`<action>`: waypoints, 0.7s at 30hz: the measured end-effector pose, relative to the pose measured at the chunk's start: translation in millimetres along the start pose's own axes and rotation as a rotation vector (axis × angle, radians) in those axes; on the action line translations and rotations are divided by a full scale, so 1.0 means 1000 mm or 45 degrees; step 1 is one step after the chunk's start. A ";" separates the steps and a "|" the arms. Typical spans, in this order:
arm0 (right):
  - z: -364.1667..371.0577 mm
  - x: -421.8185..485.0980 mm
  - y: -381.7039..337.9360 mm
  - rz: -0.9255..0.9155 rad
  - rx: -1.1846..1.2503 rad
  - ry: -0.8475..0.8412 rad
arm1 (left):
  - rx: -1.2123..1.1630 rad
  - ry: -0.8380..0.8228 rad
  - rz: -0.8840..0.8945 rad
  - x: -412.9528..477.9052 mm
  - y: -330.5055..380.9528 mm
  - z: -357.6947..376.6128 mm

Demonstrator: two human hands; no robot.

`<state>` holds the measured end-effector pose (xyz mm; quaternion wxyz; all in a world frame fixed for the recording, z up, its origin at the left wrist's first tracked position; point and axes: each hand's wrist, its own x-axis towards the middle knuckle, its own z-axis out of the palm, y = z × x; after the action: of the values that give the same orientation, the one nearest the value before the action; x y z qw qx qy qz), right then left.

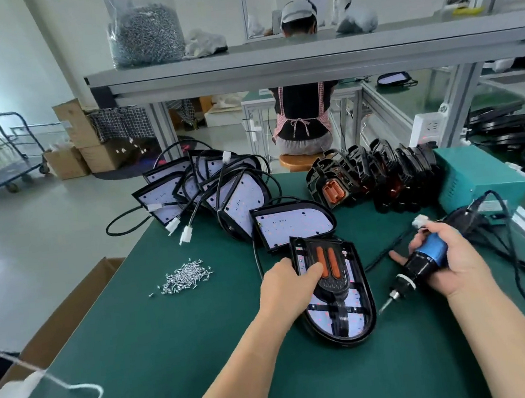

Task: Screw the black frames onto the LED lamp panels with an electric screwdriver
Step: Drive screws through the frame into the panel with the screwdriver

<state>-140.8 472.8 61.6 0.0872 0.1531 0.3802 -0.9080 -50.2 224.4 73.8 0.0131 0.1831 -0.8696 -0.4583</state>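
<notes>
An LED lamp panel (350, 323) lies on the green table in front of me with a black frame (335, 275) carrying two orange strips laid on top. My left hand (289, 285) holds the frame's left edge, thumb pressed beside the orange strips. My right hand (448, 259) grips the blue-and-black electric screwdriver (422, 262), its bit pointing down-left just right of the panel, not touching it. A pile of small silver screws (185, 278) lies to the left.
Several bare LED panels (293, 224) with black cables and white plugs are stacked behind. A row of black frames (379, 175) stands at the back right beside a teal power box (478, 177). Screwdriver cables trail on the right. A person sits beyond the shelf.
</notes>
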 end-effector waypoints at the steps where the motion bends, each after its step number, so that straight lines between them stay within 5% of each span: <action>1: 0.004 0.004 0.002 -0.013 0.016 0.017 | 0.066 0.013 0.022 0.000 -0.001 0.000; 4: 0.007 0.010 0.007 -0.017 0.024 0.040 | 0.161 0.131 0.077 -0.002 -0.003 -0.006; 11: -0.017 0.002 -0.001 0.090 0.134 0.010 | 0.282 0.784 -0.099 0.036 -0.049 -0.081; 16: -0.024 -0.008 0.001 0.092 0.191 -0.098 | 0.814 0.663 -0.335 0.065 -0.069 -0.102; 21: -0.025 -0.015 0.002 0.030 0.319 -0.130 | 0.988 0.544 -0.326 0.077 -0.068 -0.098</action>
<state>-121.5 490.1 49.1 0.0973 0.1209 0.2569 -0.9539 -82.6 86.6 64.7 0.0659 0.3710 -0.9250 -0.0486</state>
